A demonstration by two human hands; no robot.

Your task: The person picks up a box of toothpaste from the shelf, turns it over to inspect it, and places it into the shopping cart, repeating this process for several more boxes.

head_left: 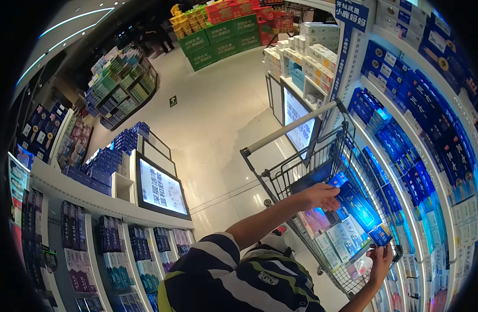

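A long glossy blue box [359, 205] lies tilted over the shopping cart [322, 156], spanning between my two hands. My left hand [321, 196] is closed at its upper left edge, with the thumb and fingers pressed together there. At the lower right end, my right hand [379, 258] grips the box's corner. Under the blue box, several white and green boxes [340, 242] lie in the wire cart. A pink package [316, 219] sits beside them, partly hidden by my left hand.
Curved shelves [405, 140] of blue and white boxes rise close on the right. Another shelf [88, 208] runs along the left, with a lit sign panel [163, 190] at its end. A tiled floor [218, 114] leads to a green carton stack [220, 41] and a round display [122, 86].
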